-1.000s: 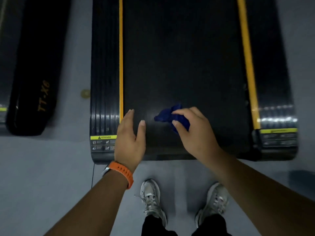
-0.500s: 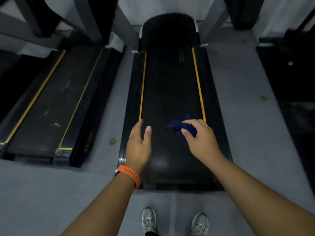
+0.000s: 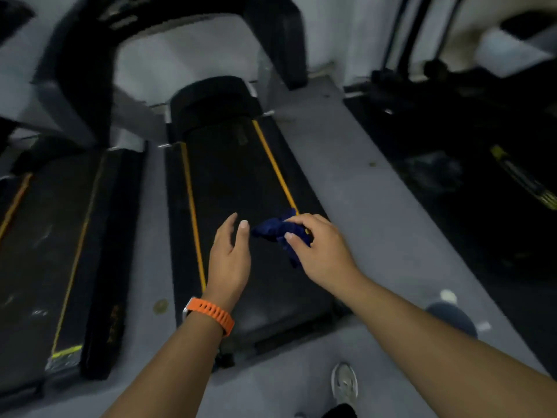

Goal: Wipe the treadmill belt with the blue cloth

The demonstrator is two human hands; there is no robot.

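at frame centre the right hand (image 3: pixel 319 251) pinches the bunched cloth (image 3: pixel 278 232) above the belt (image 3: pixel 241 182) ready to wipe, while the left hand (image 3: pixel 230 254) hovers loose-fingered, holding nothing.

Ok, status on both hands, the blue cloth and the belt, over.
Left hand open, over treadmill belt. Right hand grips blue cloth, bunched; belt contact unclear. Nothing visibly blocking belt.

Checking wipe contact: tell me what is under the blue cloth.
The treadmill belt lies below the blue cloth, which the right hand pinches. The patch beneath the cloth is covered; contact cannot be told.
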